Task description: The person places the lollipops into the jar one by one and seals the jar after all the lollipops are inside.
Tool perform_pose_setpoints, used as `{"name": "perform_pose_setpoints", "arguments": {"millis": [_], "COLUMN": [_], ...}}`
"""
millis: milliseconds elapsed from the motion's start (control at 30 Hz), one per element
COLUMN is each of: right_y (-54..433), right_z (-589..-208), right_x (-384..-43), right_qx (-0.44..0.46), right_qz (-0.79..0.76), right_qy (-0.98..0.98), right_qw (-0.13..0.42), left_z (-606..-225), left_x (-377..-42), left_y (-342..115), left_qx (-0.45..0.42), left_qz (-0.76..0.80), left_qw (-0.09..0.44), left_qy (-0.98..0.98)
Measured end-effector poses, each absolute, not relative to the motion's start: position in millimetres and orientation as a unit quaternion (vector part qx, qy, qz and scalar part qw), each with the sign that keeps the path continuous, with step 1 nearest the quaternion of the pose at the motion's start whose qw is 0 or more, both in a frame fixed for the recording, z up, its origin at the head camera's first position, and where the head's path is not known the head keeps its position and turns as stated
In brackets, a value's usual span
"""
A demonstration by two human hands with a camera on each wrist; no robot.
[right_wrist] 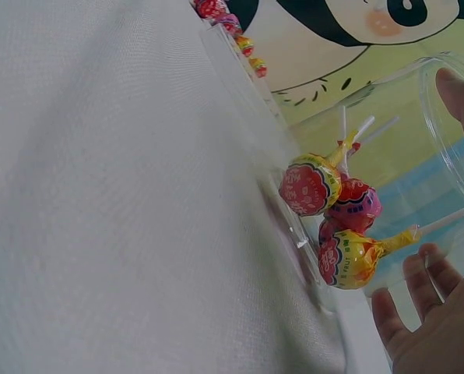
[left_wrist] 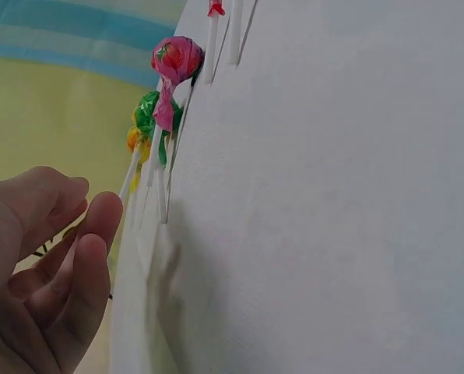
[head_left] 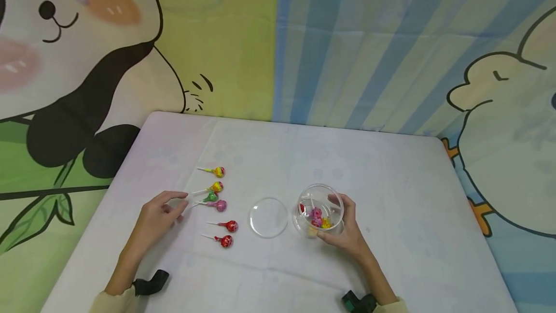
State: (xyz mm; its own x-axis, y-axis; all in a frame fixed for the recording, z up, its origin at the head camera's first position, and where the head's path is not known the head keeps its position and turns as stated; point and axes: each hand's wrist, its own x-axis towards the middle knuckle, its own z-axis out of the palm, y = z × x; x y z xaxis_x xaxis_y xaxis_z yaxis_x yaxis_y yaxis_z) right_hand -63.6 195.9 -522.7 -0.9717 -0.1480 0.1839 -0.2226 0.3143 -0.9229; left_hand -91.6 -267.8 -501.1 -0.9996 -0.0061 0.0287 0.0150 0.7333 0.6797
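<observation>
My right hand (head_left: 345, 223) grips a clear round tub (head_left: 319, 194) from its right side. The tub is tilted slightly, and several wrapped lollipops (right_wrist: 349, 206) in red, pink and yellow lie inside it. My left hand (head_left: 158, 216) hovers at the stick ends of a middle cluster, thumb and index finger apart in the head view. That cluster has a yellow lollipop (head_left: 217, 187), a green lollipop (head_left: 212, 197) and a pink lollipop (left_wrist: 176, 61). In the left wrist view the yellow one's stick runs behind a fingertip; contact is unclear.
A clear round lid (head_left: 268, 217) lies flat between the lollipops and the tub. Another yellow lollipop (head_left: 219, 172) is at the far end of the row; two red lollipops (head_left: 226, 241) lie nearer. Printed cloth hangs behind the white table (head_left: 269, 284).
</observation>
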Motion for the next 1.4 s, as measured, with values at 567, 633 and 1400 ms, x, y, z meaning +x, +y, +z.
{"name": "perform_pose_setpoints", "arguments": {"millis": [567, 633, 1400], "right_y": [195.1, 194.7, 196.4], "right_z": [-520.1, -520.5, -520.3], "right_x": [-63.7, -63.9, -62.8], "right_qx": [0.108, 0.112, 0.118], "right_qz": [0.571, 0.575, 0.563], "right_qy": [-0.813, -0.810, -0.817], "right_qw": [0.018, 0.017, 0.030], "left_z": [-515.9, -519.2, -524.2], "left_x": [-209.4, -216.2, -215.3], "left_y": [-290.0, -289.7, -291.2], "left_qx": [-0.192, -0.196, -0.219], "left_qz": [-0.328, -0.321, -0.374], "left_qw": [-0.035, -0.053, 0.004], "left_qy": [-0.924, -0.925, -0.901]}}
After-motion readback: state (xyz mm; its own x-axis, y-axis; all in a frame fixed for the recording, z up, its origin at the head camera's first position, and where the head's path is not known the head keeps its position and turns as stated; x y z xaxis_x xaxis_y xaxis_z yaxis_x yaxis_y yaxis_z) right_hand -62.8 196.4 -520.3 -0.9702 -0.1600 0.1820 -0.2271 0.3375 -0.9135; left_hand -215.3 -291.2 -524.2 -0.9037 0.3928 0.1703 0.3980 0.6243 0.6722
